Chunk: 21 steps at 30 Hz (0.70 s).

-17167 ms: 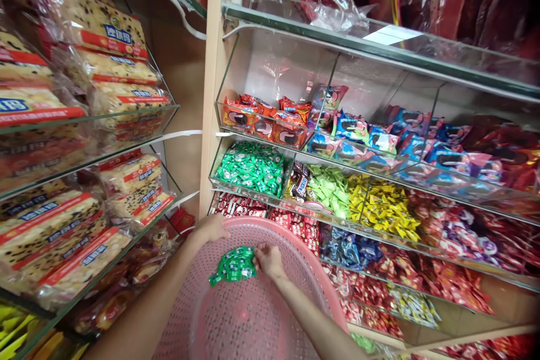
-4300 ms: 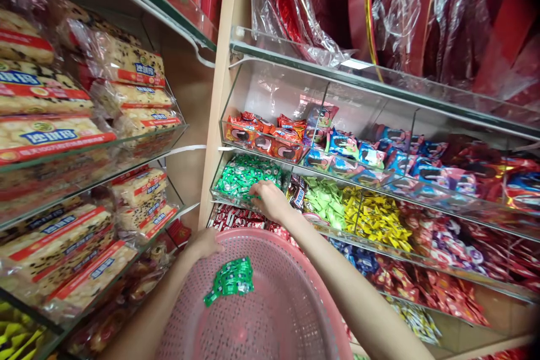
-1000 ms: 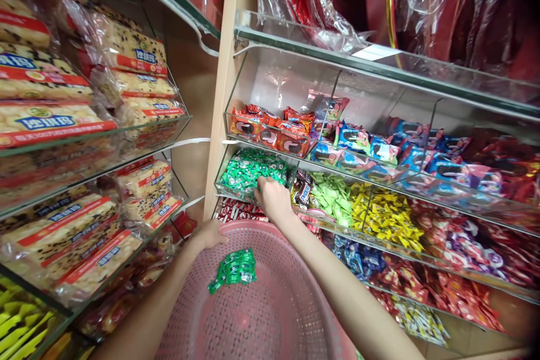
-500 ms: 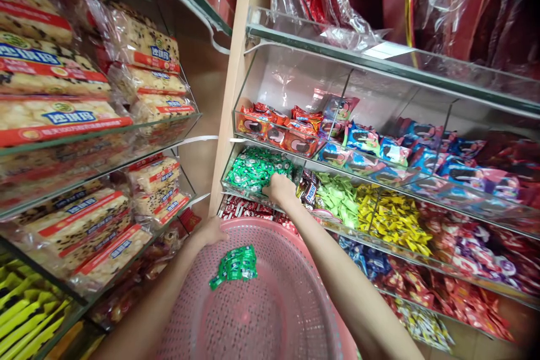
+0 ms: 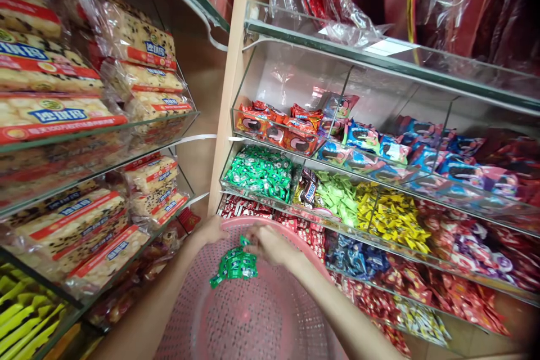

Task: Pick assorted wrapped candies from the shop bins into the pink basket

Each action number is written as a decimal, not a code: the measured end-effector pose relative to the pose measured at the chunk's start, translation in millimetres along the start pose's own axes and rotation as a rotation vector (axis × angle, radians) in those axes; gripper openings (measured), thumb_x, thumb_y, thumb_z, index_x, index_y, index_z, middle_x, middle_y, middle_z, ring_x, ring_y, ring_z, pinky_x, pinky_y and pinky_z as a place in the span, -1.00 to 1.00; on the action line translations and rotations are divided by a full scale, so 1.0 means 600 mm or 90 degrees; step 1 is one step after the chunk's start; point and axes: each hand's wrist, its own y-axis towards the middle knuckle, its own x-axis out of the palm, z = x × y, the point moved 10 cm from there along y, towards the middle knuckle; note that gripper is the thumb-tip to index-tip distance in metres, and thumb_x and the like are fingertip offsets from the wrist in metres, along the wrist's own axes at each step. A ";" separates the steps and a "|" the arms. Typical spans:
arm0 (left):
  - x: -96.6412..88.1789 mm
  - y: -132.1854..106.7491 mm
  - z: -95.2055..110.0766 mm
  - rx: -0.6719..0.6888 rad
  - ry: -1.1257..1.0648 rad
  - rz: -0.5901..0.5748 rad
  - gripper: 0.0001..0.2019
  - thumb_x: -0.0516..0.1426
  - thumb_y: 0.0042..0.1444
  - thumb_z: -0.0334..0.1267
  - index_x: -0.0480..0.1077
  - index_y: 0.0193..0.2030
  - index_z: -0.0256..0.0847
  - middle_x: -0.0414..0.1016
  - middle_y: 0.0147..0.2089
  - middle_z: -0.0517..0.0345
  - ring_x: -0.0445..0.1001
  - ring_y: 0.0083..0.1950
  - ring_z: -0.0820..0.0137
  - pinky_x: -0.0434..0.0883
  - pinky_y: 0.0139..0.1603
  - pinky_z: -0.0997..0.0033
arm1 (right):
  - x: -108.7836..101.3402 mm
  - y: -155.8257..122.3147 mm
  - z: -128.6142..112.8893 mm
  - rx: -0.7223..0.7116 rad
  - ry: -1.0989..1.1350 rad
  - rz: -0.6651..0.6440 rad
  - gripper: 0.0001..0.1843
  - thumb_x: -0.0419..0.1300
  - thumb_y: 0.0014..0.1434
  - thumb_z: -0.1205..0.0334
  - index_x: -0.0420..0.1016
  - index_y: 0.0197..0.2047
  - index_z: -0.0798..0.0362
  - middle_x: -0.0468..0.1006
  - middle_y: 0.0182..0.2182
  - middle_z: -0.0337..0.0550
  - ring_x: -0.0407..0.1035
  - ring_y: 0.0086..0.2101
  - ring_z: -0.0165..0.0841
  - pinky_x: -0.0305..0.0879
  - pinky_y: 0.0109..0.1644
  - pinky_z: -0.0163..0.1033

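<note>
A pink perforated plastic basket (image 5: 270, 304) is in front of me, tilted so that I look into it. My left hand (image 5: 211, 230) is closed on its far left rim. My right hand (image 5: 269, 243) is inside the far rim, fingers pinched on a green-wrapped candy (image 5: 243, 241). Just below the fingers, a small heap of the same green candies (image 5: 236, 264) lies on the basket's inner wall. Beyond the basket, a clear shelf bin (image 5: 259, 177) holds many more of these green candies.
Snickers bars (image 5: 310, 190), light green candies (image 5: 337, 196) and yellow candies (image 5: 390, 216) fill the bins to the right. Red packets (image 5: 244, 207) lie under the green bin. Packaged pastries (image 5: 76, 112) stack on glass shelves at left. A wooden post (image 5: 230, 84) divides the shelves.
My right hand has moved from the green candy bin down into the basket, bringing green candy with it. My left hand stays on the rim.
</note>
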 end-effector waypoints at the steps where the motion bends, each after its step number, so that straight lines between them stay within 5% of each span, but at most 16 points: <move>1: 0.000 0.000 0.002 0.007 0.009 0.002 -0.70 0.16 -0.19 -0.05 0.47 -0.34 -0.19 0.53 -0.39 0.16 0.46 -0.35 0.38 0.21 -0.43 0.54 | 0.037 -0.005 0.016 0.025 -0.045 -0.054 -0.81 0.17 0.06 0.17 0.40 -0.25 0.07 0.48 -0.29 -0.13 0.37 -0.28 -0.39 0.20 -0.27 -0.35; 4: -0.002 0.002 0.009 0.030 0.039 0.014 -0.67 0.15 -0.20 -0.03 0.47 -0.33 -0.18 0.54 -0.37 0.12 0.46 -0.34 0.37 0.21 -0.45 0.53 | 0.107 -0.018 0.052 0.079 -0.156 -0.142 -0.78 0.13 0.09 0.25 0.39 -0.16 0.09 0.50 -0.25 -0.04 0.40 -0.22 -0.28 0.25 -0.22 -0.26; 7: -0.001 0.003 0.012 0.046 0.042 0.019 -0.68 0.14 -0.20 -0.03 0.47 -0.32 -0.17 0.54 -0.35 0.11 0.47 -0.33 0.36 0.19 -0.47 0.52 | 0.133 -0.020 0.056 0.074 -0.209 -0.147 -0.72 0.05 0.13 0.32 0.34 -0.07 0.13 0.50 -0.24 0.01 0.41 -0.20 -0.24 0.29 -0.21 -0.23; 21: -0.007 -0.006 0.003 0.010 0.032 0.020 -0.65 0.16 -0.21 -0.02 0.47 -0.28 -0.16 0.53 -0.39 0.16 0.46 -0.33 0.38 0.24 -0.40 0.54 | 0.157 0.002 0.036 0.050 -0.272 -0.110 -0.76 -0.03 0.14 0.41 0.37 -0.14 0.19 0.52 -0.33 0.06 0.45 -0.30 -0.23 0.30 -0.23 -0.16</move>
